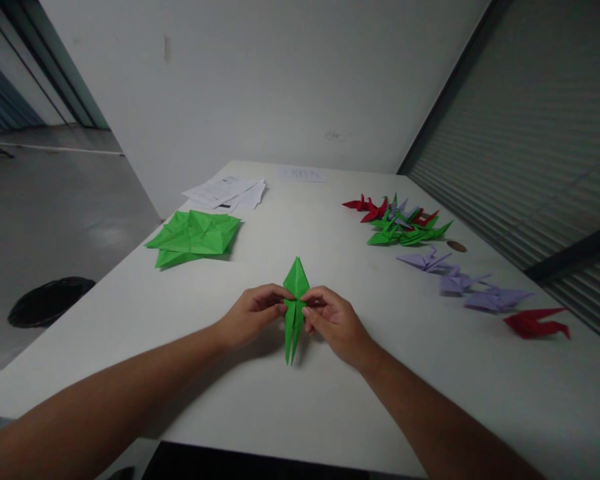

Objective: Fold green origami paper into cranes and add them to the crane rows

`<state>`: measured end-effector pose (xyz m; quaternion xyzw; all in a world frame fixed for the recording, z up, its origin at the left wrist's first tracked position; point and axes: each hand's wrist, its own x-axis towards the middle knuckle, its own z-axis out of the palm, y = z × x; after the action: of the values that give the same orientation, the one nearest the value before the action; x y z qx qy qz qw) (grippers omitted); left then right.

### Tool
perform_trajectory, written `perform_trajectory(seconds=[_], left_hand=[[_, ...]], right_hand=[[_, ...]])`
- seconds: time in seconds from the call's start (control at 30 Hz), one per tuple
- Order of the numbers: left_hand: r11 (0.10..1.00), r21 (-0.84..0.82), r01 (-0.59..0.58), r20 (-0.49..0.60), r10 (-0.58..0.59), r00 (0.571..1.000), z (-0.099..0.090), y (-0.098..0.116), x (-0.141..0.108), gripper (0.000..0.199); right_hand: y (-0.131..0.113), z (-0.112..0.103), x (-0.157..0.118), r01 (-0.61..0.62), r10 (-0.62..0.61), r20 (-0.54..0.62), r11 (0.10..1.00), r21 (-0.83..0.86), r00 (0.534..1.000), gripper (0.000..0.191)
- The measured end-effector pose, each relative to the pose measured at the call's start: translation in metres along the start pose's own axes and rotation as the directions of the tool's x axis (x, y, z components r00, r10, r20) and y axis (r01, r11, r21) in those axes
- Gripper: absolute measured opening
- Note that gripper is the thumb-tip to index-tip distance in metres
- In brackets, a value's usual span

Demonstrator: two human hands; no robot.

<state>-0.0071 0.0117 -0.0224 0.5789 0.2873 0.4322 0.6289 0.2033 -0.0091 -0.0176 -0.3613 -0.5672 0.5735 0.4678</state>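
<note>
A folded green paper (296,283) is held just over the white table, its wide point facing away and two narrow legs pointing toward me. My left hand (254,312) pinches its left edge at the middle. On the opposite edge, at about the same height, my right hand (336,321) grips the paper between thumb and fingers. Creased green sheets (195,235) lie in a stack on the left side of the table.
Red, green and purple paper cranes (405,223) are heaped at the back right. Purple cranes (497,298) and a red crane (535,323) line the right side. Printed papers (225,192) lie at the back left. A black bin (50,302) stands on the floor.
</note>
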Motion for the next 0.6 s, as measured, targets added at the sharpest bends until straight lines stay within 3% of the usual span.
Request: perform_trajectory(seconds=[0.23, 0.47, 0.6], left_hand=[[0.996, -0.048, -0.072, 0.013, 0.072, 0.997, 0.000, -0.008, 0.002, 0.023], [0.999, -0.042, -0.004, -0.014, 0.004, 1.000, 0.004, -0.008, 0.002, 0.026], [0.993, -0.120, 0.005, -0.060, -0.012, 0.998, 0.007, -0.007, 0.003, 0.036]], right_hand=[[0.005, 0.000, 0.000, 0.045, -0.045, -0.013, 0.999, 0.013, 0.999, 0.023], [0.010, 0.001, 0.002, 0.044, -0.044, -0.026, 0.999, -0.020, 0.999, 0.025], [0.012, 0.004, 0.003, 0.031, -0.030, -0.053, 0.999, 0.024, 0.998, 0.036]])
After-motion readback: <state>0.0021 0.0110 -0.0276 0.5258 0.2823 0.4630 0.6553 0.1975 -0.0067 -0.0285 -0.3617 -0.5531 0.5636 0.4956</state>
